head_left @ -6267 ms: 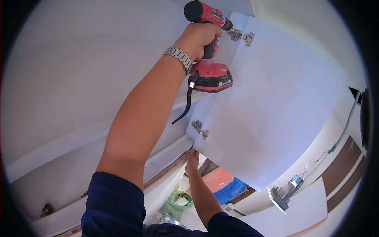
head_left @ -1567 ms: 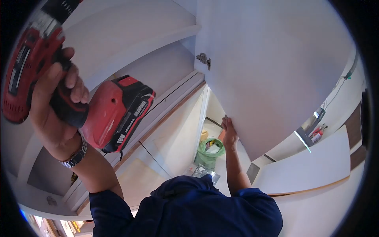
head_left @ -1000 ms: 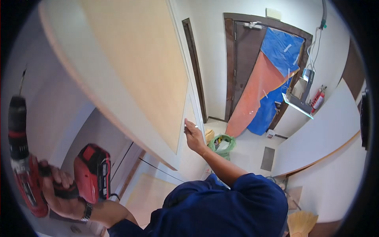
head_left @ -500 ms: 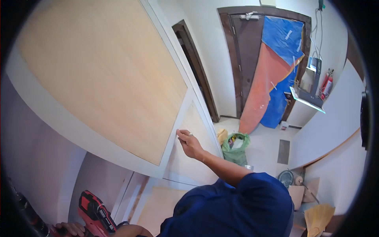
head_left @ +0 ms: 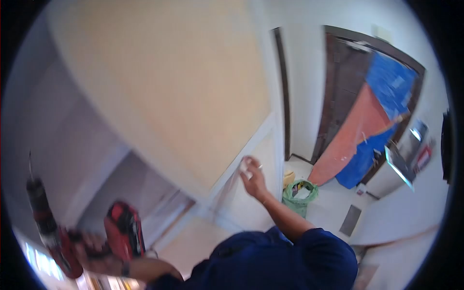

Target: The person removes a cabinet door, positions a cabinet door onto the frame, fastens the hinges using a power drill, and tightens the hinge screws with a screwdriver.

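At the lower left my left hand is wrapped round the handle of a red and black cordless drill. The drill's long thin bit points up, and its battery is beside my wrist. A cabinet door with a wood-toned panel and pale border stands swung open across the upper middle. My right hand is at the lower edge of this door, its fingers loosely bent and apart. Blur hides whether the fingertips touch the door.
Cabinet shelving lies behind the drill. A green bag of rubbish stands on the floor. Farther back, a dark door is partly covered by blue and orange sheets. On the right are a glass-edged fixture and a blurred red extinguisher.
The cabinet door has swung open, and its panelled face now shows. My left hand has lowered the drill from the upper hinge. My right hand's fingers have loosened, and the view has turned.
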Demonstrator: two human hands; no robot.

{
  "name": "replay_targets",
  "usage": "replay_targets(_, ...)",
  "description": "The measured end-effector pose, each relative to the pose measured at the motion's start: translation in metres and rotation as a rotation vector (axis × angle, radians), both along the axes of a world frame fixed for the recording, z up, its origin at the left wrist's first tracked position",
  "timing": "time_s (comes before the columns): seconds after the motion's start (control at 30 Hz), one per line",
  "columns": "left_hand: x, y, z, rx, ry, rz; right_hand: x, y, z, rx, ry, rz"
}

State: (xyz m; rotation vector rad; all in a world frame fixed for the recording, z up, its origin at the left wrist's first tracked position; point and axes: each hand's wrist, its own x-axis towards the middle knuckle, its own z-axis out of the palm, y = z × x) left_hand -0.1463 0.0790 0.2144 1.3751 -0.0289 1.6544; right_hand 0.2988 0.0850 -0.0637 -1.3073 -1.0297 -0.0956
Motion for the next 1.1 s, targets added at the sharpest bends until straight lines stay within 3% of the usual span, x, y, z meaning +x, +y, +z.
replay_targets(0.13,0.000,-0.009,-0.002,-0.007,0.094,-0.188,-0.015,0.002,-0.004,-0.061,0.099,0.080)
replay_targets(0.43,-0.009,-0.023,-0.039,-0.043,0.288,0.210,-0.035,0.007,-0.003,-0.082,0.151,0.147)
replay_targets(0.63,-0.005,-0.016,-0.073,-0.242,0.251,0.522,-0.036,0.008,-0.002,-0.108,0.171,0.176)
replay_targets(0.83,0.004,0.017,-0.077,-0.315,0.505,0.362,-0.036,0.006,0.004,-0.142,0.175,0.158)
replay_targets(1.1,0.027,0.027,-0.067,-0.380,0.370,0.201,-0.038,0.001,0.010,-0.169,0.176,0.173)
